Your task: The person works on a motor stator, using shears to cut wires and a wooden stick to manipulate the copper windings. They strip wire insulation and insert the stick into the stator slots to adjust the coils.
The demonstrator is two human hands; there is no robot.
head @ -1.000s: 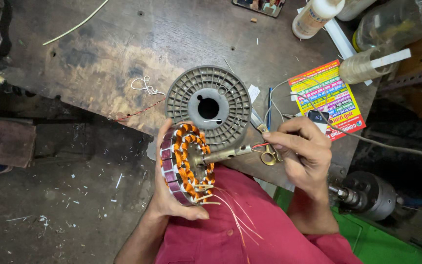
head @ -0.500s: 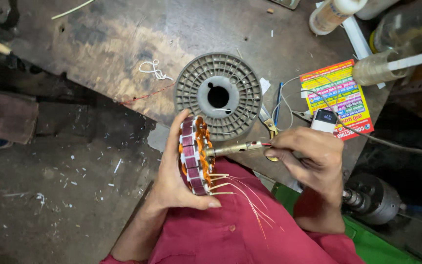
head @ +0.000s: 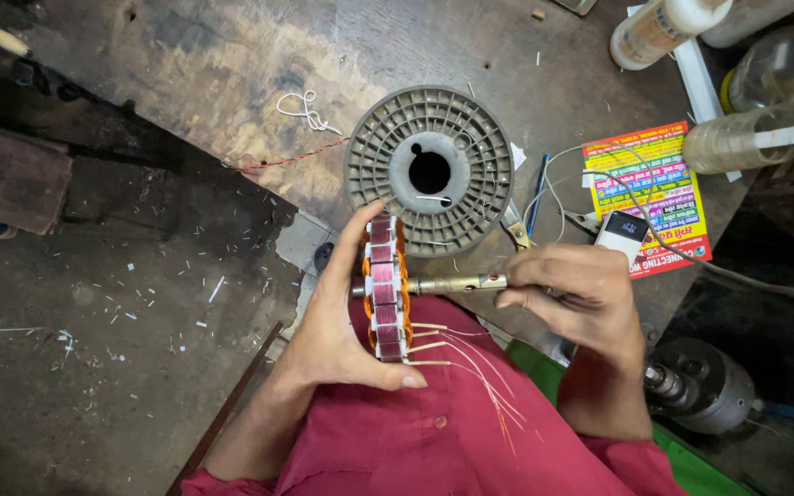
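Observation:
My left hand (head: 337, 321) grips a motor stator (head: 384, 287) edge-on, its laminated rim showing purple-pink windings with orange insulation. A metal shaft (head: 452, 284) sticks out of it to the right, and my right hand (head: 576, 298) pinches the shaft's end. Thin wire leads (head: 470, 363) trail from the stator's lower side over my red shirt. Just beyond the stator lies a grey plastic wire spool (head: 429, 170) flat on the workbench.
The worn wooden workbench (head: 232, 73) carries a colourful printed card (head: 650, 197), a small white device (head: 622, 237), a blue pen (head: 537, 195), glue bottles (head: 663, 28) and a glass jar (head: 746, 138). A motor (head: 705, 386) sits lower right. Dirty floor lies left.
My left hand has turned the stator from face-up to edge-on. My right hand has slid out along the shaft to its end. The view has shifted slightly.

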